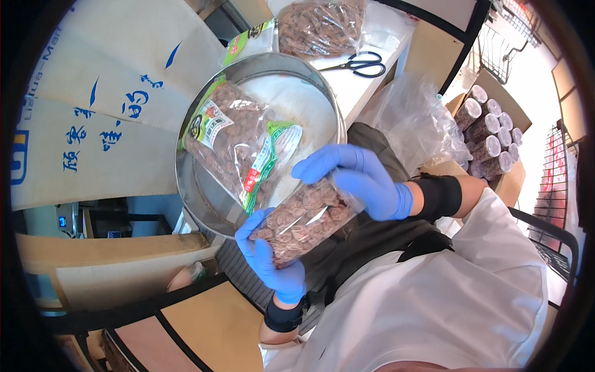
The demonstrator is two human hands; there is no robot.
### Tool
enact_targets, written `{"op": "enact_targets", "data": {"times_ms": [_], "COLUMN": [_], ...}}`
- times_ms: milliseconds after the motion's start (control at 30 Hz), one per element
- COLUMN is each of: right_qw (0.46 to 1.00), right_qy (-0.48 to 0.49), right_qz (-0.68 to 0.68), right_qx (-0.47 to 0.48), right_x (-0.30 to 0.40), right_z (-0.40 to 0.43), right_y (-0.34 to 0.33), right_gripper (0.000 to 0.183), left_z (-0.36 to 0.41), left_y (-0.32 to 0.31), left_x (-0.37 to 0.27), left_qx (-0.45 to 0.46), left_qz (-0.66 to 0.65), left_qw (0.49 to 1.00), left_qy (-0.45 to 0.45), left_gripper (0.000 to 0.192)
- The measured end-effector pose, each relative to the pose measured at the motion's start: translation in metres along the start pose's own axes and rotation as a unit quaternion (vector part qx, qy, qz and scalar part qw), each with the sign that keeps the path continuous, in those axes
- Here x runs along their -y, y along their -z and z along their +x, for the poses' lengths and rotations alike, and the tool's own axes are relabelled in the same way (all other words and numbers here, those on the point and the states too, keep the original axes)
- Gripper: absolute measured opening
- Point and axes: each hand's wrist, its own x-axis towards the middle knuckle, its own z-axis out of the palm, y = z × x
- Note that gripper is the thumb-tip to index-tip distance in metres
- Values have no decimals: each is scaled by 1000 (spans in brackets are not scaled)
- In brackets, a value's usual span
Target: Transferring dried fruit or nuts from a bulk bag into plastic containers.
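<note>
Both gloved hands hold a clear plastic jar (304,221) packed with brown, wrinkled dried fruit, tilted on its side. My left hand (274,262), in a blue glove, grips the jar's lower-left end. At the other end, my right hand (355,179) has its palm and fingers around the jar; whether a lid sits there is hidden. Just beyond lies a large round metal sieve-like pan (307,88). Inside it rests a printed plastic bag (232,135) of similar dried fruit, its green-edged part folded over.
On the white table (353,88) are black-handled scissors (367,65) and a clear bag of brown pieces (320,28). To the right, a cardboard box (513,176) holds several filled jars (488,125) beside a crumpled clear plastic bag (413,121). A large panel with blue writing (121,102) stands left.
</note>
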Motion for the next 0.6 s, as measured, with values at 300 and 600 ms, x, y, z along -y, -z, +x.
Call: {"op": "enact_targets", "data": {"times_ms": [300, 600], "right_qw": [974, 917], "right_qy": [-116, -316], "right_qz": [173, 205], "right_qx": [-89, -130], "right_x": [-9, -3], "right_z": [5, 7], "right_y": [-21, -5], "right_gripper": [24, 35], "left_z": [-11, 19], "left_y": [6, 6], "left_x": [-34, -28], "left_qx": [21, 154], "left_qz": [250, 308], "left_qw": [944, 876], "left_qy": [-213, -338], "left_gripper": [58, 42]}}
